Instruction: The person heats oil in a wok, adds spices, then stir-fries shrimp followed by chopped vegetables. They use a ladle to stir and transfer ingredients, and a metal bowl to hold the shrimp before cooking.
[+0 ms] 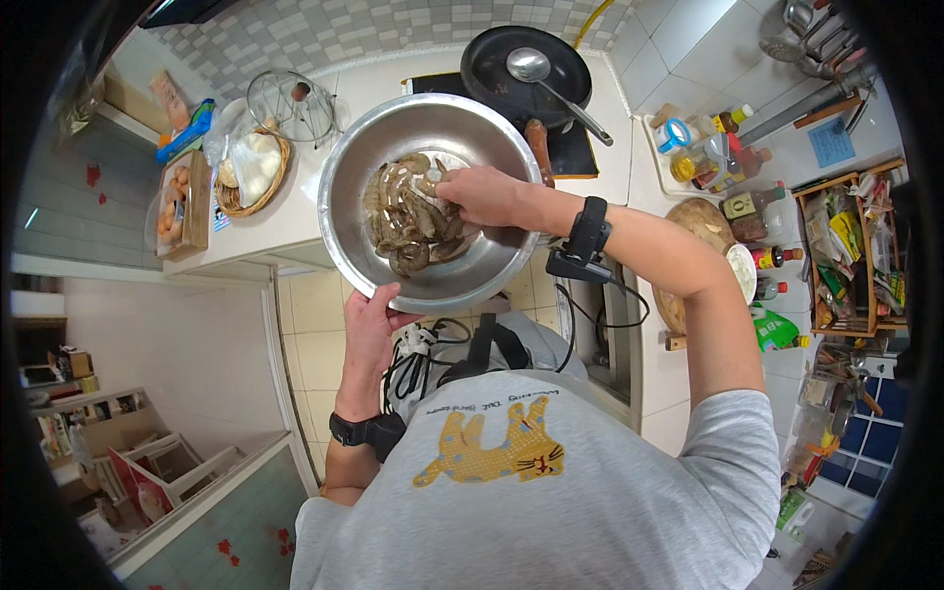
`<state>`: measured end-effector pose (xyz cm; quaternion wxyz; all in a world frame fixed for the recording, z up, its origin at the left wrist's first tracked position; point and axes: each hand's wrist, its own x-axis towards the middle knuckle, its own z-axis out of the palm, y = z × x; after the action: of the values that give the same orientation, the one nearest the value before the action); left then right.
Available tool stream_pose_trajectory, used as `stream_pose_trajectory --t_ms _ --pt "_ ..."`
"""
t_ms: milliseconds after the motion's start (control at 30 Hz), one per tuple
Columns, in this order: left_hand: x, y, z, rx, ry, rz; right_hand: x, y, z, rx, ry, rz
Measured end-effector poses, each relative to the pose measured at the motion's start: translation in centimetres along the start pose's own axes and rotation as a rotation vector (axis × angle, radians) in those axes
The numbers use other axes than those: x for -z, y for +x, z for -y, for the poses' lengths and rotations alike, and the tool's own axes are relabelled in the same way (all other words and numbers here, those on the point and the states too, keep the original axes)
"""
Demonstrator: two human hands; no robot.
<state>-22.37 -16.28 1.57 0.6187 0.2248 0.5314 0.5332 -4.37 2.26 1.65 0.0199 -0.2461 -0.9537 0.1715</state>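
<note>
A wide stainless steel basin [433, 289] holds a heap of raw, unpeeled shrimp [409, 214]. With my left hand [372, 321] I grip the basin's near rim, thumb on top and fingers beneath. My right hand [483, 195] reaches inside the basin, its fingertips at the right side of the heap; whether they pinch a shrimp is hard to tell. Behind the basin, to the right, a black frying pan [487, 63] stands on a black cooktop [579, 158]. A metal spoon [529, 65] rests in the pan, its handle over the rim.
On the left of the counter are a glass lid [284, 107], a wicker basket [279, 173] with a white bag, and a box of eggs [193, 214]. To the right lie a round wooden board [693, 221], a white bowl [741, 274] and several bottles [752, 206]. A cable hangs from my right wrist.
</note>
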Motion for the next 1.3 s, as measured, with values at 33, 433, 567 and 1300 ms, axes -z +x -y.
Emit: stream_pose_trajectory --t_ms 33,433,567,1300 --pt "-0.2 0.2 0.0 0.004 0.003 0.001 -0.1 0.1 -0.3 0.007 0.000 0.002" --pt "0.1 2.0 0.5 0.069 -0.036 -0.092 9.0 -0.1 -2.2 -0.078 0.249 -0.168" --pt "0.4 2.6 1.0 0.064 -0.087 -0.100 15.5 -1.0 -3.7 -0.272 0.630 -0.235" --pt "1.8 3.2 2.1 0.012 -0.112 -0.144 9.7 3.6 -13.9 -0.432 -0.441 -0.521"
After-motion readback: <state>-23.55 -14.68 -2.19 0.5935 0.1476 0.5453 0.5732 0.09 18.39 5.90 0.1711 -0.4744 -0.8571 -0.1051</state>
